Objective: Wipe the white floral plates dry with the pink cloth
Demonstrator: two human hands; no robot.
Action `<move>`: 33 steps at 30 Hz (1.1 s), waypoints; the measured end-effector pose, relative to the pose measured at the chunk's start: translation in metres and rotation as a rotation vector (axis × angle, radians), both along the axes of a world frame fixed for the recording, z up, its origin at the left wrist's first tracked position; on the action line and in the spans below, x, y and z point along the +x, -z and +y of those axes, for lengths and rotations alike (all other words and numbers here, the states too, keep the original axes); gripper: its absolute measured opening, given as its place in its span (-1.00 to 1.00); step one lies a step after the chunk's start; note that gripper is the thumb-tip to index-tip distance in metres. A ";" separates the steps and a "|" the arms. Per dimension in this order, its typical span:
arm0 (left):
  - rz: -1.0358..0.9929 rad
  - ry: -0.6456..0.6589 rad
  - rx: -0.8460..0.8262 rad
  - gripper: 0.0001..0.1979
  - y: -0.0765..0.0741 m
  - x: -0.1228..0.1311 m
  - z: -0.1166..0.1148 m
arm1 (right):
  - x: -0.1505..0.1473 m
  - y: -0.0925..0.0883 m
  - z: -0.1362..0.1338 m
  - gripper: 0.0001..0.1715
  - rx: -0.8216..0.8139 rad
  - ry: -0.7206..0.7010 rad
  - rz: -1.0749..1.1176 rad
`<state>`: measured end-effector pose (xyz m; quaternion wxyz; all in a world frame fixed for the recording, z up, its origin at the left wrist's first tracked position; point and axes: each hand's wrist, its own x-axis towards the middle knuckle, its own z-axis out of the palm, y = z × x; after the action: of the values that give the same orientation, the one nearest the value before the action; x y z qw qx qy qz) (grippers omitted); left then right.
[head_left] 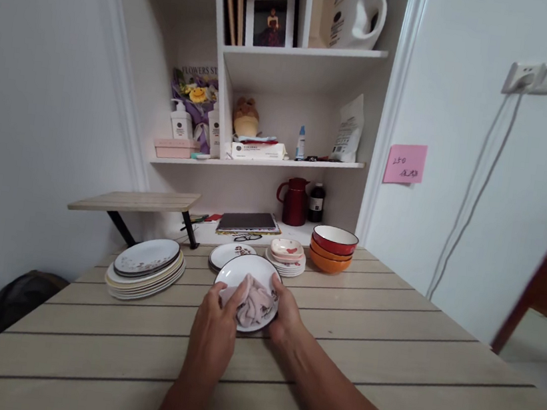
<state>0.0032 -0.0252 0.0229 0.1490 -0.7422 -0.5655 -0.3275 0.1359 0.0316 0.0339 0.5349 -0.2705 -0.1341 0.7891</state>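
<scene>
A white plate (239, 268) with a dark rim is tilted up above the table, its face towards me. My right hand (285, 314) grips its right edge, thumb on the face. A crumpled pale pink cloth (255, 302) lies bunched against the plate's face, covering part of its pattern. At the left edge, my left hand (217, 315) is closed on the cloth, pressing it to the plate. Some of its fingertips are hidden. Just behind are small patterned plates (229, 253).
A stack of plates (144, 269) stands left, below a raised wooden stand (137, 202). Small dishes (287, 254) and stacked red and orange bowls (332, 250) sit towards the back right. Behind them, a shelf unit (302, 61) holds a red jug (295, 202) and a closed laptop (247, 222).
</scene>
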 end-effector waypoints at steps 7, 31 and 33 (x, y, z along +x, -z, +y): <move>-0.015 0.105 0.084 -0.57 0.000 0.000 -0.002 | 0.005 -0.006 -0.002 -0.44 -0.002 -0.059 0.017; 0.059 0.061 0.121 -0.72 -0.007 -0.008 0.003 | -0.018 -0.001 -0.019 -0.69 0.095 -0.092 -0.065; 0.061 0.093 0.160 -0.66 -0.007 -0.010 0.004 | -0.020 -0.002 -0.024 -0.69 0.163 -0.124 -0.068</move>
<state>-0.0071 -0.0209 0.0295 0.2094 -0.7631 -0.4976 -0.3553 0.1156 0.0075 0.0356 0.5002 -0.2440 -0.2326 0.7976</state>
